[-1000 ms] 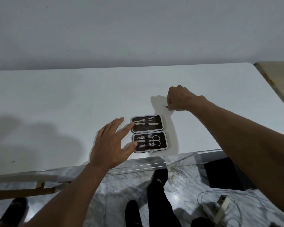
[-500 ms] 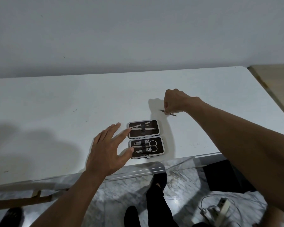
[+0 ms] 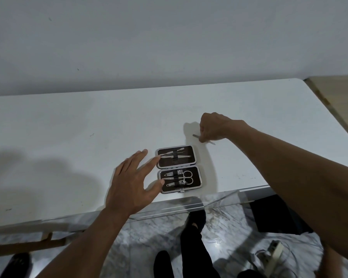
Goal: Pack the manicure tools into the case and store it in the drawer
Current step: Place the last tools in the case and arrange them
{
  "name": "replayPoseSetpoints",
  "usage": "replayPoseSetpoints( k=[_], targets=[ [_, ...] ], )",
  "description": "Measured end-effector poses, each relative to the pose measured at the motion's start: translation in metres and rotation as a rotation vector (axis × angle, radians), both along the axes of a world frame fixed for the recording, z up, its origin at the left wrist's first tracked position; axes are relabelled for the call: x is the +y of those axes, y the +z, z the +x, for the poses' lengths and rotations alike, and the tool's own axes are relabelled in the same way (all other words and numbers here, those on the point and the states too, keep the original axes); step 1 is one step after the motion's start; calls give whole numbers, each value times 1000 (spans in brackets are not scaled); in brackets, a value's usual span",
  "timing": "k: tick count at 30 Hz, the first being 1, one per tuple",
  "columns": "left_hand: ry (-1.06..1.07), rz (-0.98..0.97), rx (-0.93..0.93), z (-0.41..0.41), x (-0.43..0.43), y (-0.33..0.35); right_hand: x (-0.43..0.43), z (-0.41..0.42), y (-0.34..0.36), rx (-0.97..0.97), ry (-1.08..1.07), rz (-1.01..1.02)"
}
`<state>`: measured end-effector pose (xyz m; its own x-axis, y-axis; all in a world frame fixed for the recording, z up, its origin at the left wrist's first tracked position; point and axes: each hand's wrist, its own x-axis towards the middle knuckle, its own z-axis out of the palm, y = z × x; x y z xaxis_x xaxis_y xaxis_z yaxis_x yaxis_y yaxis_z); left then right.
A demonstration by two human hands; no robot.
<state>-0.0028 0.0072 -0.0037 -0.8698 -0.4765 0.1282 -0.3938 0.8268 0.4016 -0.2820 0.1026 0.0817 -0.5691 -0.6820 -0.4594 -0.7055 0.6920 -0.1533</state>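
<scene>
The manicure case [image 3: 197, 178] lies open flat near the front edge of the white table [image 3: 68, 137], dark inside with a silver rim. Its far half holds thin metal tools under a strap, its near half holds clippers and small scissors. My left hand [image 3: 131, 181] hovers at the case's left side, fingers spread, fingertips at its rim. My right hand [image 3: 215, 127] is closed behind the case and pinches a thin metal tool [image 3: 196, 135] just above the tabletop.
A grey wall stands behind the table. A wooden surface [image 3: 338, 97] adjoins the table at the far right. Below the front edge are a marble floor, my dark-clad legs [image 3: 191, 243], a power strip with cables [image 3: 273, 255] and a black object [image 3: 273, 215].
My right hand has lifted the thin metal tool off the table and drawn it slightly toward the case. My left hand stays spread beside the case.
</scene>
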Motion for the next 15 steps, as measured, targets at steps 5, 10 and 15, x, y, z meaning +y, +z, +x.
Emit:
replayPoseSetpoints(
  k=[5,10,15],
  targets=[
    [-1,-7,-5,-1,-1,0,4,24,-5,178,60,-14],
    [1,-2,3,-1,0,0,11,23,-7,72,-23,-103],
    [-1,-19,1,0,0,1,25,28,-5,-37,-84,-231]
  ],
)
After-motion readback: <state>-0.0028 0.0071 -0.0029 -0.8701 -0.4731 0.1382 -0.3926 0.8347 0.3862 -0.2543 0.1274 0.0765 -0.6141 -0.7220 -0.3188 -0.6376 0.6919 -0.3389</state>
